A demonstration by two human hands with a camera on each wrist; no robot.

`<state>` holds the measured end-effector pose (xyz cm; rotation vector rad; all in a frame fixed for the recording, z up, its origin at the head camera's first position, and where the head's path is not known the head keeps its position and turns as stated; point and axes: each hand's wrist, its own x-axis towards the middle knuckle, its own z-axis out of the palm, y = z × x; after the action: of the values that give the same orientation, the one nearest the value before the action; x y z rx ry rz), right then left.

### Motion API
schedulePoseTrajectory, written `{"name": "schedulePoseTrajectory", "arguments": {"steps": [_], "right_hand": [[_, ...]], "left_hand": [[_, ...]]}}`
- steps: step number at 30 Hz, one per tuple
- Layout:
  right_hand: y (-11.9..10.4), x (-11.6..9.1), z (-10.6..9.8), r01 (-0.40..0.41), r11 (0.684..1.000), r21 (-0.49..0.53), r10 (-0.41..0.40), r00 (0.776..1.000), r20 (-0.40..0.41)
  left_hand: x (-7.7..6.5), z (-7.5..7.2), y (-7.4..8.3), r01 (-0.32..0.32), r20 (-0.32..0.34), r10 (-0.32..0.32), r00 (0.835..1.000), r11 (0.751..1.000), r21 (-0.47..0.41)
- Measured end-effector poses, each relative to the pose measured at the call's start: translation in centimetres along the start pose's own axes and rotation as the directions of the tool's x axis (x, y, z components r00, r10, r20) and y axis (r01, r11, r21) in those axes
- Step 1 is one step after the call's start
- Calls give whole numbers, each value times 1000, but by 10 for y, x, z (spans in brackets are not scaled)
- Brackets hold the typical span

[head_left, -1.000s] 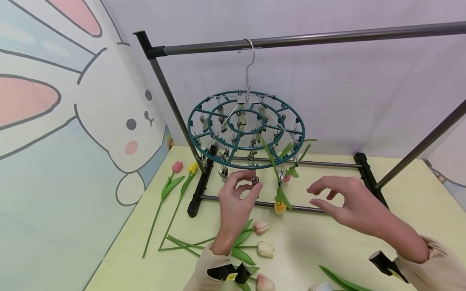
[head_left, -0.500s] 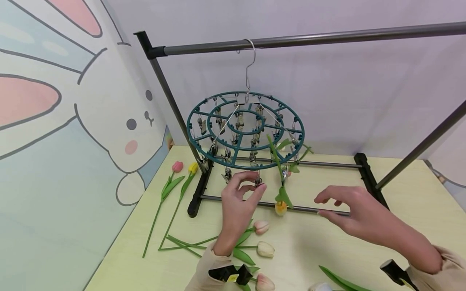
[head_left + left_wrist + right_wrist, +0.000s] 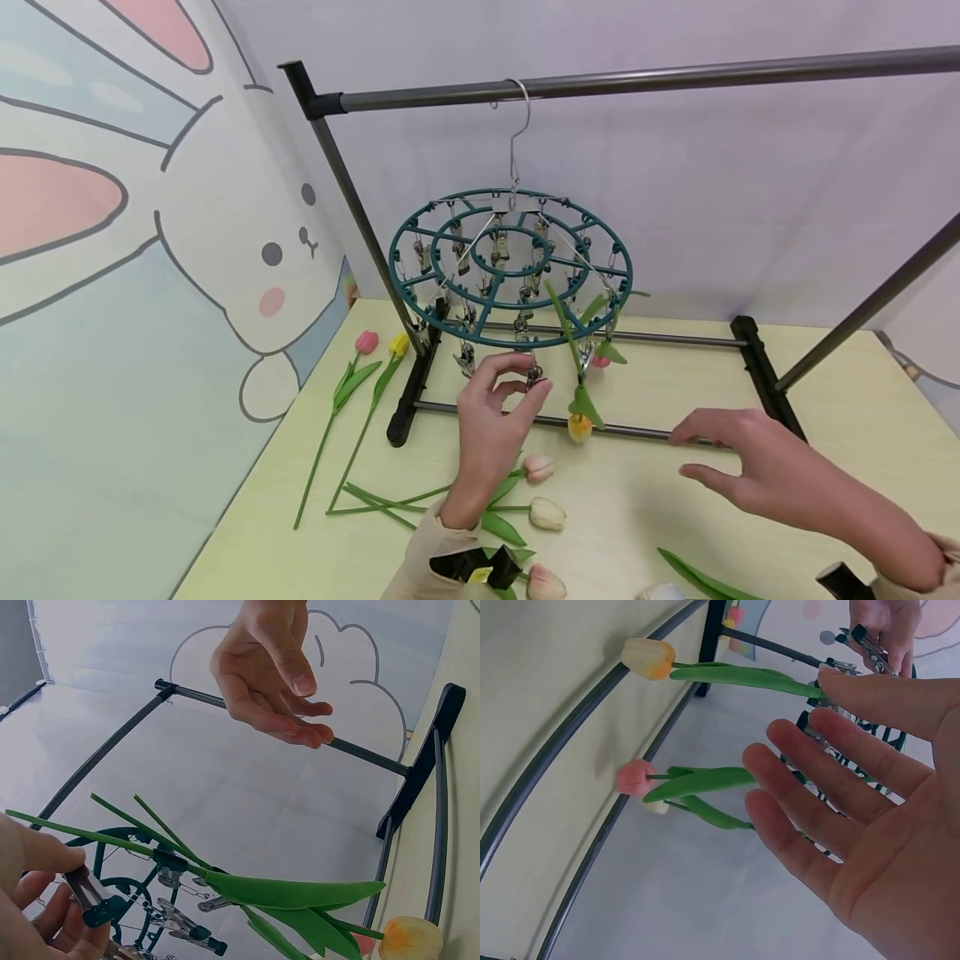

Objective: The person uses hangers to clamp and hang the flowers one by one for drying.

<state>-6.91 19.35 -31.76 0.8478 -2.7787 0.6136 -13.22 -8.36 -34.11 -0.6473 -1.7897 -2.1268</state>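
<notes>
Yellow tulip (image 3: 579, 428) in metal clip (image 3: 587, 356)

Dark-tipped silver metal clip (image 3: 534, 376), pinched in the left hand (image 3: 491, 421) near the frame's centre, round teal hanger (image 3: 489, 302) suspended above it, yellow-orange tulip (image 3: 580, 428) clipped head-down just to the right.

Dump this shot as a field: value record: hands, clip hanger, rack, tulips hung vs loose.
left_hand: left hand pinching a metal clip below the hanger's front edge
right_hand: right hand holding nothing, apart from the hanger
hanger: round green clip hanger, hooked over the rack's top bar
hung: pale yellow tulip and pink tulip, heads down; another pale bloom partly hidden
loose_left: bright pink tulip, bright yellow tulip, on the table
loose_front: three pale tulips; white bloom cut off by the frame
</notes>
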Motion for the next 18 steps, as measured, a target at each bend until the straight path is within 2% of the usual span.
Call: {"name": "schedulePoseTrajectory", "arguments": {"steps": [4, 9, 15, 18], "right_hand": [[8, -10, 3, -9, 1000, 8, 8, 999, 51], [19, -23, 8, -58, 998, 27, 54, 989, 135], [31, -41, 16, -44, 998, 35, 38, 988, 149], [38, -51, 19, -58, 997, 54, 48, 982, 183]], "left_hand": [[0, 1, 0, 2, -1, -2, 1000, 1000, -9], [0, 3, -1, -9, 1, 9, 1000, 1000, -14], [1, 6, 1, -22, 16, 22, 1000, 1000, -12], [1, 7, 1, -31, 23, 31, 999, 999, -7]]}}
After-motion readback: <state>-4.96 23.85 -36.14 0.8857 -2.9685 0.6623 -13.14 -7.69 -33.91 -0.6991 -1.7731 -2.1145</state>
